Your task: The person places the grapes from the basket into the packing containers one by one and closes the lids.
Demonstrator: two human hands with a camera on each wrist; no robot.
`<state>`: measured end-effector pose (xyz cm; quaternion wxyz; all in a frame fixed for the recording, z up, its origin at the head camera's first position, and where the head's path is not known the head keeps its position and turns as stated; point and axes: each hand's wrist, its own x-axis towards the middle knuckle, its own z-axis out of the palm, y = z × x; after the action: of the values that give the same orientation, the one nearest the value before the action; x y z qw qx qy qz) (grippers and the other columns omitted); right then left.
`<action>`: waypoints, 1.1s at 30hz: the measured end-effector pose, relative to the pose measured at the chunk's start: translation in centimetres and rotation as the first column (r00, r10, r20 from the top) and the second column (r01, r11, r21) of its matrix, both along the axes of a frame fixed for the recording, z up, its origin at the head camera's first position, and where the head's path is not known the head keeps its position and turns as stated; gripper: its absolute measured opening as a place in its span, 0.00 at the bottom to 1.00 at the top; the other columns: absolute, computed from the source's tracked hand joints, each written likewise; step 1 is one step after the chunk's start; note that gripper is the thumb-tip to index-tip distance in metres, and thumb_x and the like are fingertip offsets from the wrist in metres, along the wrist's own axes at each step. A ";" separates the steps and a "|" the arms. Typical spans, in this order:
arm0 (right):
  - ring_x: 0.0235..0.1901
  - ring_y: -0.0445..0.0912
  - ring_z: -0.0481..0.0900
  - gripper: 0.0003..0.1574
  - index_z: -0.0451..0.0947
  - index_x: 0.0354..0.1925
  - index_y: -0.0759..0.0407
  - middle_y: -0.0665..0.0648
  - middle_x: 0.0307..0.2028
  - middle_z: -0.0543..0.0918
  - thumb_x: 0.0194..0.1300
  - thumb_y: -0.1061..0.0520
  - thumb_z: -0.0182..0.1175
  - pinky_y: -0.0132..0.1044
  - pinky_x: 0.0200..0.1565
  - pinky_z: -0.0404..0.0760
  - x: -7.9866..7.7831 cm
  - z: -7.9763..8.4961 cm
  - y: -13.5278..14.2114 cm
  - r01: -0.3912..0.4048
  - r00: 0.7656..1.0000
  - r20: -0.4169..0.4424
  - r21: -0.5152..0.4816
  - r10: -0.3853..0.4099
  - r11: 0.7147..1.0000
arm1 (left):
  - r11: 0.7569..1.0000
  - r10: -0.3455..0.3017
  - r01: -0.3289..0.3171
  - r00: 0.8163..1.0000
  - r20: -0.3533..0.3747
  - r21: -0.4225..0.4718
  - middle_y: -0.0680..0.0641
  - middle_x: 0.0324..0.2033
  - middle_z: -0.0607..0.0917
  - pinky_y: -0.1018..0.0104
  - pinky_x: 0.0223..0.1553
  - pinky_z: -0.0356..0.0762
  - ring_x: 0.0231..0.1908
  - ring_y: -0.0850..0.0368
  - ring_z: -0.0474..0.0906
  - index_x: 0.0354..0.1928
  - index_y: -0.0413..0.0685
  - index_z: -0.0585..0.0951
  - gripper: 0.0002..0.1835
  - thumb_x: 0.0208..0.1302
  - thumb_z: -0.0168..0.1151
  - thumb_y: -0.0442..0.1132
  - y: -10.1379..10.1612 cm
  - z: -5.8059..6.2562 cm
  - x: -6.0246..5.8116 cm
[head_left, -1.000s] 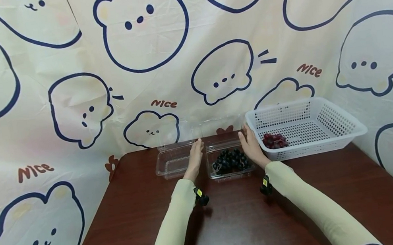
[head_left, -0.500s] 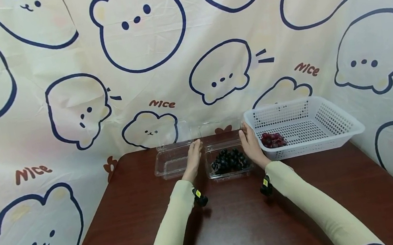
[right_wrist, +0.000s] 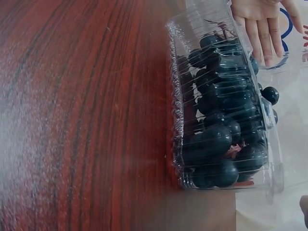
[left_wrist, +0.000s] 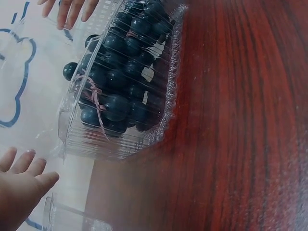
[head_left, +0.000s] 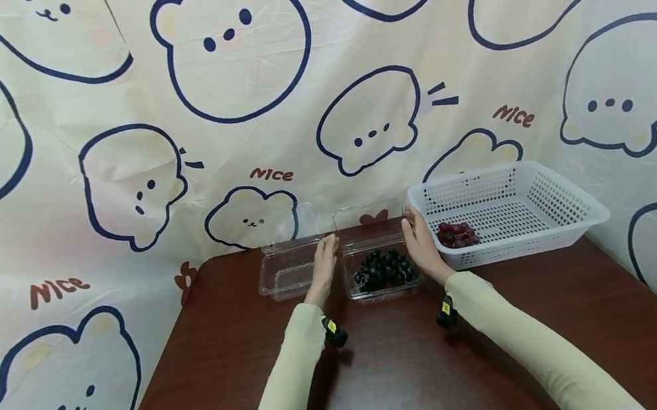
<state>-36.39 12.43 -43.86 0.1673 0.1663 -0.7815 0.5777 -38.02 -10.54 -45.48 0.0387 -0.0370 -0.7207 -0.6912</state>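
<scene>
Dark grapes (head_left: 384, 268) on a stem fill a clear plastic clamshell box (head_left: 382, 291), whose lid (head_left: 359, 215) stands up at the back. My left hand (head_left: 324, 264) is at the box's left side, fingers straight and pointing forward. On the right side, my right hand (head_left: 423, 245) is held the same way, between the box and a white basket. Through the clear wall in the left wrist view, the grapes (left_wrist: 118, 79) and their pinkish stem show, with a few grapes above the rim. Neither hand has its fingers curled around anything.
A second clear clamshell box (head_left: 288, 269) stands left of my left hand, its lid raised. The white perforated basket (head_left: 548, 235) at the right holds a small bunch of red grapes (head_left: 457, 235). A patterned cloth (head_left: 273, 137) hangs behind the brown table (head_left: 394, 372).
The view shifts slightly between the first two frames. Both hands stay beside the box of dark grapes, and nothing is picked up or let go.
</scene>
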 end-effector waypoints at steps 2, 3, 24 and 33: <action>0.67 0.62 0.51 0.32 0.40 0.71 0.66 0.70 0.68 0.51 0.76 0.56 0.34 0.57 0.65 0.54 0.7 0.6 -0.2 -0.002 1.000 -0.009 -0.002 0.002 1.000 | 1.000 -0.013 0.013 1.000 0.006 0.009 0.41 0.63 0.67 0.50 0.66 0.54 0.66 0.47 0.59 0.63 0.39 0.63 0.28 0.73 0.39 0.54 -0.1 0.4 0.3; 0.67 0.62 0.51 0.32 0.40 0.71 0.66 0.70 0.68 0.51 0.75 0.56 0.34 0.57 0.65 0.54 0.8 0.7 -0.3 -0.003 1.000 -0.011 -0.007 0.003 1.000 | 1.000 -0.023 0.023 1.000 0.006 0.011 0.40 0.63 0.66 0.49 0.67 0.54 0.66 0.46 0.59 0.63 0.38 0.62 0.28 0.73 0.39 0.53 -0.1 0.8 0.7; 0.69 0.60 0.50 0.33 0.39 0.72 0.64 0.69 0.68 0.50 0.76 0.54 0.34 0.58 0.64 0.55 1.4 1.0 -0.1 -0.011 1.000 0.015 -0.011 0.011 1.000 | 0.996 -0.089 0.089 0.996 0.001 -0.013 0.39 0.66 0.61 0.47 0.68 0.49 0.69 0.45 0.52 0.62 0.37 0.61 0.31 0.72 0.39 0.56 -0.2 1.6 1.7; 0.67 0.60 0.54 0.31 0.46 0.69 0.67 0.68 0.68 0.53 0.76 0.54 0.35 0.56 0.64 0.57 2.0 1.4 -0.1 0.012 1.000 0.021 -0.039 -0.011 0.999 | 0.994 -0.095 0.097 0.995 0.038 -0.048 0.36 0.68 0.58 0.47 0.67 0.49 0.69 0.42 0.52 0.69 0.36 0.53 0.38 0.71 0.31 0.60 -0.1 2.0 1.9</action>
<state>-34.42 12.35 -42.49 0.1658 0.1524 -0.7727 0.5935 -36.15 -10.63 -43.48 -0.0082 -0.0601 -0.7357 -0.6746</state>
